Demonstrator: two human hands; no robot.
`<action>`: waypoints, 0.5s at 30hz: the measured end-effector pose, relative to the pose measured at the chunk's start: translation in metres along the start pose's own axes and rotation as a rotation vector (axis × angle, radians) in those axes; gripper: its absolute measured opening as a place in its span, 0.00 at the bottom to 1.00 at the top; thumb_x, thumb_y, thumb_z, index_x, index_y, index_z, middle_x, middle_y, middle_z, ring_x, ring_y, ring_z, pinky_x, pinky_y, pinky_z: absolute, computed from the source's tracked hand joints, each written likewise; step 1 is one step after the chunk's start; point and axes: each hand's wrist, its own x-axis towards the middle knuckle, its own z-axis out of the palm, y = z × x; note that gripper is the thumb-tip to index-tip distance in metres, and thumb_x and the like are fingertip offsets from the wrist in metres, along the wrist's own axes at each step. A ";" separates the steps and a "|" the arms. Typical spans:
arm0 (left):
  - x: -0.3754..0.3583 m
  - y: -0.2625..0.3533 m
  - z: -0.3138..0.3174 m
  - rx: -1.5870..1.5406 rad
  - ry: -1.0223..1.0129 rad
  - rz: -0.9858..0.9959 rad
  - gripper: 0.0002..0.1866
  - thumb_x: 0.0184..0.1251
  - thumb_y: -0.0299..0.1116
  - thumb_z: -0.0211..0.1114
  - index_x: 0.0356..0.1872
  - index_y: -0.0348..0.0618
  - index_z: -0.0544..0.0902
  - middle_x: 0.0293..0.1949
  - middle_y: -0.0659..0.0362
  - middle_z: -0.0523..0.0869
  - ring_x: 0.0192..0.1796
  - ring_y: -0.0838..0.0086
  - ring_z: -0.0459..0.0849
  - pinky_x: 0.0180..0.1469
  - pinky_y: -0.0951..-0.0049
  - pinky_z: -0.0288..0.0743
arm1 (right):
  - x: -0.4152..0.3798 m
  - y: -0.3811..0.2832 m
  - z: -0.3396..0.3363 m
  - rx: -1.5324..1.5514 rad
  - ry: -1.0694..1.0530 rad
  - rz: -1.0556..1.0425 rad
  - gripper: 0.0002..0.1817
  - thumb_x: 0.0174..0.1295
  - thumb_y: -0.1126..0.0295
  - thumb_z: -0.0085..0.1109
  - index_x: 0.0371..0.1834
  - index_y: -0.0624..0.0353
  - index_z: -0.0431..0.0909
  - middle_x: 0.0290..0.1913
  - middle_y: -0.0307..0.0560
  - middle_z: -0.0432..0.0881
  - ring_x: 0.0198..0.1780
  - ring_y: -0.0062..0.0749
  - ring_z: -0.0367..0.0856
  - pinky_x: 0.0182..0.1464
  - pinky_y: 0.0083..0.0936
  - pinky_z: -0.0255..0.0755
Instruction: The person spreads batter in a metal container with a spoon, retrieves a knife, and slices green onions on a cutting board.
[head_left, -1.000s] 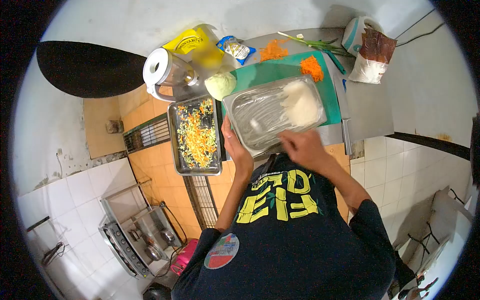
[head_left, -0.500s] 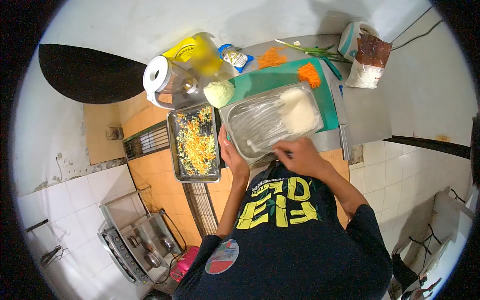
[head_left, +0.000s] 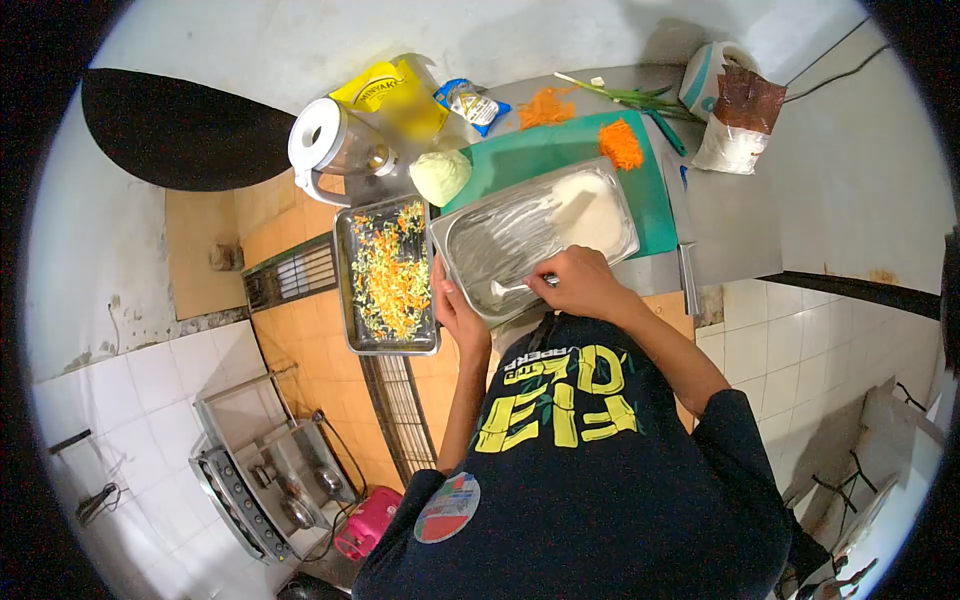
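A deep rectangular metal pan [head_left: 470, 243] rests partly over the green cutting board [head_left: 655, 215]. Whitish batter [head_left: 597, 222] pools at its right end, and streaks smear its bottom. My left hand [head_left: 460, 312] grips the pan's left near side, fingers along the outer wall. Over the near rim, my right hand [head_left: 585, 285] is closed around a spoon [head_left: 503, 289], whose coated bowl lies in the pan's near left part. Beside my left hand is a shallow metal tray [head_left: 437, 335] holding shredded carrot and chopped green vegetable [head_left: 390, 285].
Behind the pan sit a piece of cabbage [head_left: 440, 177], a blender [head_left: 325, 145], a yellow oil pouch [head_left: 400, 100] and a blue packet [head_left: 473, 105]. Shredded carrot [head_left: 620, 146] lies on the board. A knife [head_left: 688, 280], spring onions [head_left: 640, 97] and a flour bag [head_left: 738, 125] are to the right.
My right hand has moved slightly up and left with the spoon, and the spoon's bowl shows more clearly. The batter has spread a little at the right end. My left hand still grips the pan.
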 end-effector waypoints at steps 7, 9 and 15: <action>-0.002 -0.002 -0.006 -0.013 0.051 -0.025 0.30 0.84 0.47 0.44 0.69 0.27 0.70 0.70 0.44 0.71 0.72 0.59 0.69 0.73 0.62 0.59 | -0.001 0.103 -0.029 -0.131 0.000 0.187 0.20 0.60 0.47 0.63 0.35 0.51 0.91 0.35 0.53 0.88 0.40 0.51 0.87 0.47 0.45 0.79; -0.002 0.000 -0.006 0.001 0.053 -0.028 0.30 0.84 0.46 0.44 0.69 0.27 0.70 0.70 0.44 0.71 0.72 0.59 0.69 0.74 0.62 0.58 | -0.004 0.093 -0.049 -0.171 0.015 0.207 0.20 0.60 0.47 0.63 0.34 0.51 0.91 0.34 0.53 0.88 0.40 0.51 0.87 0.47 0.44 0.79; 0.002 -0.015 -0.010 -0.011 0.031 -0.031 0.29 0.84 0.44 0.44 0.69 0.27 0.69 0.71 0.45 0.71 0.72 0.60 0.69 0.73 0.62 0.59 | 0.007 0.000 0.012 -0.091 0.046 -0.121 0.18 0.61 0.49 0.63 0.32 0.51 0.91 0.27 0.55 0.85 0.32 0.49 0.86 0.38 0.43 0.78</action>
